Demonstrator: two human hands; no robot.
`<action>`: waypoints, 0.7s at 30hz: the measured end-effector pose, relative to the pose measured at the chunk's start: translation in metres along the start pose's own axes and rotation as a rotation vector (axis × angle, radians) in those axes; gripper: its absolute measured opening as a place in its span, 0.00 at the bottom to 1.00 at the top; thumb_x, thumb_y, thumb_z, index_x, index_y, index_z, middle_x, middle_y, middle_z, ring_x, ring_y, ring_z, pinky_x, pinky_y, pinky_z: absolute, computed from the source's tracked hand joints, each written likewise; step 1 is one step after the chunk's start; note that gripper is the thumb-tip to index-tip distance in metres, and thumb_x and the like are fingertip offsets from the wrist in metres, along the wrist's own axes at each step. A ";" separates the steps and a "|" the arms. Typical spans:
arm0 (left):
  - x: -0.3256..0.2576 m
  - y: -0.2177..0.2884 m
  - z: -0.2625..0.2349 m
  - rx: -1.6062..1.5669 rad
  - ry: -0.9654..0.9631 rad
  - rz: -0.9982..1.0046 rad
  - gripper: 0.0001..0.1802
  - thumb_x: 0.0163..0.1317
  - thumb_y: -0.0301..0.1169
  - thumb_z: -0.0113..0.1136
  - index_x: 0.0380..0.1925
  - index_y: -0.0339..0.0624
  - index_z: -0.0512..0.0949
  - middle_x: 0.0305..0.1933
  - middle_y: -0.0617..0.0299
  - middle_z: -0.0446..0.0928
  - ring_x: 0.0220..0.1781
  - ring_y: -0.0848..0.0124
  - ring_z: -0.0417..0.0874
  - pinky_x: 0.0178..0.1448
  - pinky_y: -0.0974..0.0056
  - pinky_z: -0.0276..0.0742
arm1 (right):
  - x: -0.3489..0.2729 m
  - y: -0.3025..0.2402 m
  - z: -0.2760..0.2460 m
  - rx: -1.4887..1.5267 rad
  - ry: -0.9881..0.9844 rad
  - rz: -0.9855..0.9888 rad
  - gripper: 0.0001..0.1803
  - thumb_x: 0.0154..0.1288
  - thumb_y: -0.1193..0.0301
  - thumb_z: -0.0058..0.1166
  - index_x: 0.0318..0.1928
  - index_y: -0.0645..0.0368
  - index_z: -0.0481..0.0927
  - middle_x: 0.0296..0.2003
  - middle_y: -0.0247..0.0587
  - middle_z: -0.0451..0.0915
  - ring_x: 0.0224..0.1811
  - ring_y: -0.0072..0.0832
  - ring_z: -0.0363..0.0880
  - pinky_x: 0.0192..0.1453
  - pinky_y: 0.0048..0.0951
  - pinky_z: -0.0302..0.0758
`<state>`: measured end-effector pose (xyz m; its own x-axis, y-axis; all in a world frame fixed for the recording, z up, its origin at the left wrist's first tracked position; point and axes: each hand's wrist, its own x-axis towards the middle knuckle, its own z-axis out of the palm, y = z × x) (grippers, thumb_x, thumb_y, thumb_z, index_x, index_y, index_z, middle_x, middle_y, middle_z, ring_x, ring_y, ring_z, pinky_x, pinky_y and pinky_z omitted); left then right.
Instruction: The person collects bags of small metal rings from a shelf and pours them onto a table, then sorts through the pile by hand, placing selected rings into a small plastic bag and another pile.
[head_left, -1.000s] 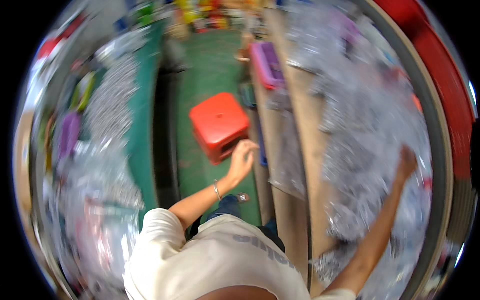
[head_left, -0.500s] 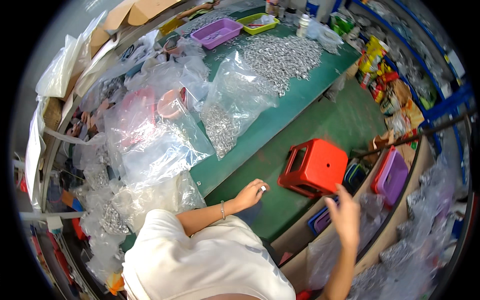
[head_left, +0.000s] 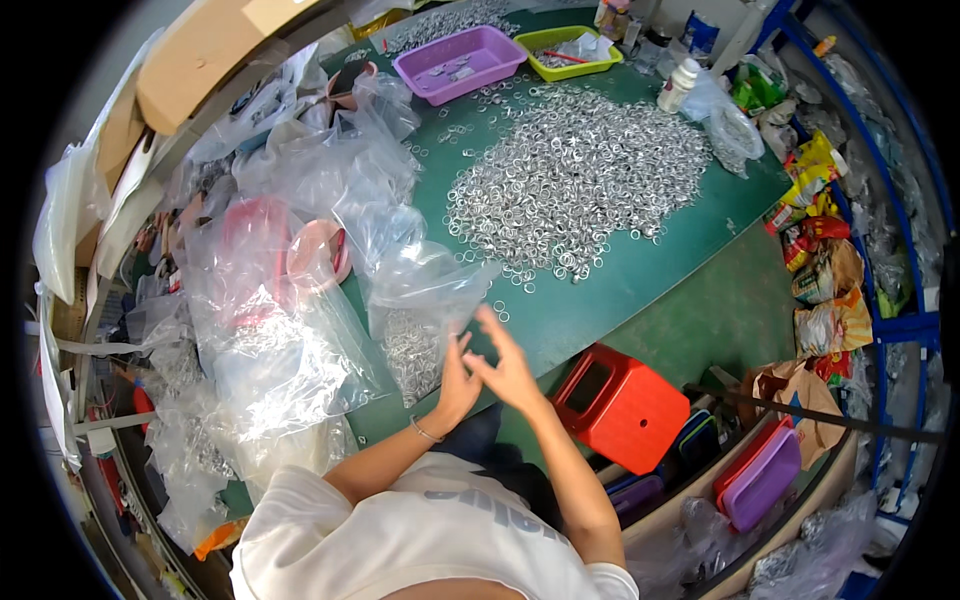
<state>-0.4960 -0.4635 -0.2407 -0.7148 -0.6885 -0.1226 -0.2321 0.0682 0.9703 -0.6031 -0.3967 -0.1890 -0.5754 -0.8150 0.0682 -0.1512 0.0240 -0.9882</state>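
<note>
Hovering by part-filled bag (head_left: pixel 412 335) — right hand (head_left: pixel 507 372) grip wide, left hand (head_left: pixel 457 388) can't tell; many rings (head_left: pixel 585 165) loose on desk (head_left: pixel 615 312).

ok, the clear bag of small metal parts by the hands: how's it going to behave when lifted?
The clear plastic bag is probably floppy: its thin film looks creased and slumped. Likely heavy at one end, where the small metal parts are massed, so that end may sag. The load might also shift, since it looks like many separate pieces.
</note>
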 end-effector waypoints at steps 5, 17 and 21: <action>0.020 0.022 -0.005 -0.117 0.275 0.031 0.39 0.59 0.14 0.46 0.68 0.37 0.42 0.71 0.49 0.48 0.65 0.59 0.65 0.64 0.59 0.65 | 0.012 -0.003 -0.013 -0.057 -0.047 0.018 0.14 0.59 0.76 0.56 0.46 0.63 0.79 0.45 0.49 0.80 0.50 0.42 0.77 0.57 0.35 0.70; 0.085 0.020 0.070 0.367 0.105 0.181 0.28 0.54 0.14 0.50 0.57 0.38 0.68 0.59 0.51 0.70 0.62 0.54 0.70 0.61 0.57 0.68 | 0.091 0.087 -0.122 -0.790 0.245 0.051 0.23 0.52 0.69 0.62 0.51 0.53 0.76 0.60 0.44 0.64 0.63 0.49 0.57 0.63 0.51 0.54; 0.160 0.021 0.091 0.522 0.194 0.273 0.30 0.54 0.18 0.55 0.60 0.40 0.65 0.67 0.50 0.60 0.68 0.48 0.59 0.69 0.49 0.56 | 0.099 0.121 -0.138 -0.911 0.072 -0.085 0.18 0.55 0.63 0.61 0.47 0.49 0.78 0.61 0.41 0.64 0.66 0.47 0.55 0.64 0.55 0.48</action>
<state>-0.6752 -0.5066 -0.2587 -0.6725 -0.7116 0.2035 -0.3850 0.5712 0.7249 -0.7887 -0.3944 -0.2829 -0.5777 -0.7974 0.1745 -0.7529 0.4379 -0.4913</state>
